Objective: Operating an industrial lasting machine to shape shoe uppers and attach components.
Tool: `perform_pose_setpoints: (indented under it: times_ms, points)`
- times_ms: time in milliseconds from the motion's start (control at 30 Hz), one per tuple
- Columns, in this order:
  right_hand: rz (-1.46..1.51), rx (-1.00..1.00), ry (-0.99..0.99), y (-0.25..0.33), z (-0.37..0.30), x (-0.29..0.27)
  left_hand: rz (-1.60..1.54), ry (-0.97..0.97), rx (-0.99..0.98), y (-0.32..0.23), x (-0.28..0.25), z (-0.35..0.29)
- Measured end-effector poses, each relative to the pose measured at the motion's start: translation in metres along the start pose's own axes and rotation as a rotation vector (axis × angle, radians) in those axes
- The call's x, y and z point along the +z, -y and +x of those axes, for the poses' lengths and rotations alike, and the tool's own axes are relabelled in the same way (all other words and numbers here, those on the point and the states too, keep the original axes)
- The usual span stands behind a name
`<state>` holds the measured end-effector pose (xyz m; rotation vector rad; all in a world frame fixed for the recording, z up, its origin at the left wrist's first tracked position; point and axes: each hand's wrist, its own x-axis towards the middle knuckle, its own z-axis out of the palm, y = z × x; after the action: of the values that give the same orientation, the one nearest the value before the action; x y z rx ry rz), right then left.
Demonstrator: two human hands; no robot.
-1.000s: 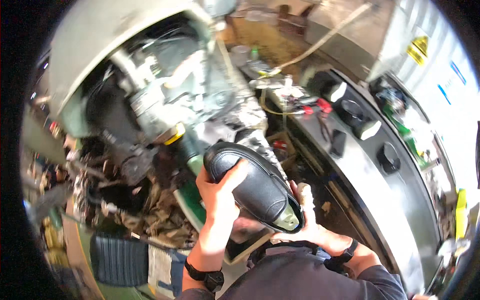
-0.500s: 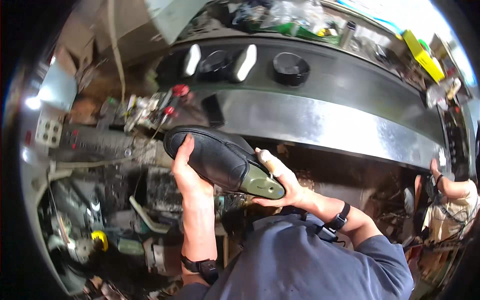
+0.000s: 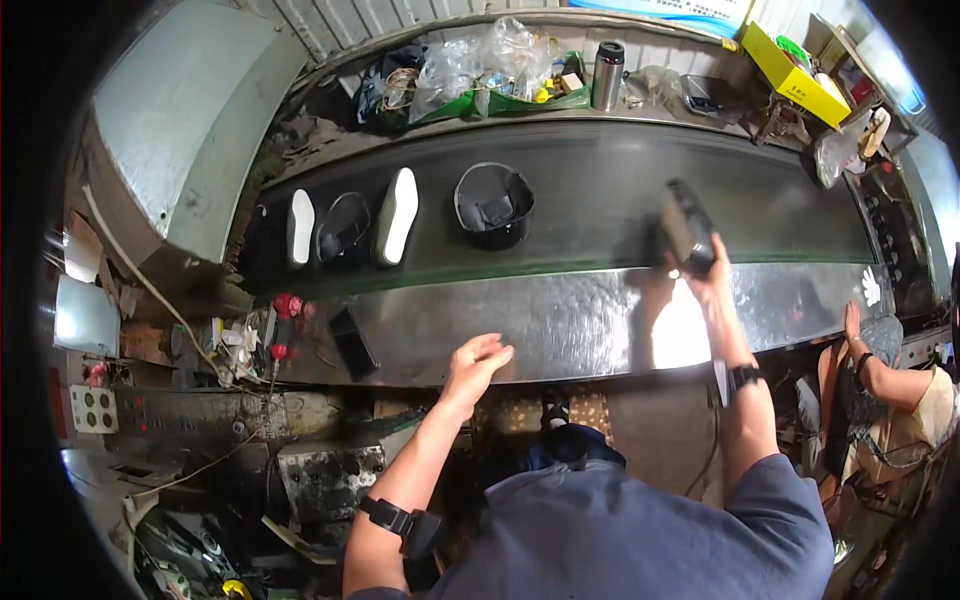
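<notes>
Out over the right part of the dark conveyor belt, my right hand grips a black shoe, blurred by motion and held by one end. Whether it touches the belt I cannot tell. My left hand is empty above the front edge of the metal ledge, its fingers loosely bent and apart from the thumb. To the left on the belt lie two white shoe soles with a black shoe upper between them. Right of these sits a black, bowl-like piece.
A black phone lies on the ledge's left end. Behind the belt are plastic bags, a steel flask and a yellow box. At the right, another person's hand rests by the ledge near a white glove.
Both hands held the shoe close to me, its green last showing. My left hand has let go; my right hand has carried the shoe right and out over the belt. The view has shifted too.
</notes>
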<state>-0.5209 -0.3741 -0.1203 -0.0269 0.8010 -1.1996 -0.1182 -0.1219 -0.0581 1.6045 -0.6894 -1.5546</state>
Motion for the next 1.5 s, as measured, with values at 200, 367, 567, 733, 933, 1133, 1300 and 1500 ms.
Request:
perform_pose_setpoints:
  times_ms: [200, 367, 567, 733, 933, 1133, 1300, 1500]
  points:
    - [-0.348, -0.066, 0.449, -0.087, 0.033, 0.008, 0.300, -0.301, 0.389, -0.013, 0.016, 0.064]
    - [0.167, 0.181, 0.554, -0.271, -0.053, 0.039, 0.609, 0.199, 0.679, -0.014, 0.082, 0.116]
    - [-0.391, 0.216, -0.221, -0.203, -0.117, 0.024, 1.269, -0.093, 0.507, -0.089, 0.002, 0.208]
    - [-0.022, 0.145, -0.070, -0.209, -0.151, 0.028, 0.699, 0.632, 0.830, -0.105, 0.010, 0.200]
    - [0.070, 0.145, -0.119, -0.209, -0.184, 0.027, 1.209, -0.626, 0.669, -0.087, -0.145, 0.274]
    - [0.171, 0.149, -0.024, -0.201, -0.216, 0.022, 1.028, -0.732, 0.171, -0.013, -0.209, 0.286]
    - [0.098, 0.242, -0.027, -0.193, -0.228, 0.015, 0.983, -0.622, 0.207, -0.034, -0.170, 0.222]
    - [0.019, 0.129, -0.153, -0.176, -0.227, 0.007, 1.212, -0.329, 1.080, -0.047, -0.085, 0.096]
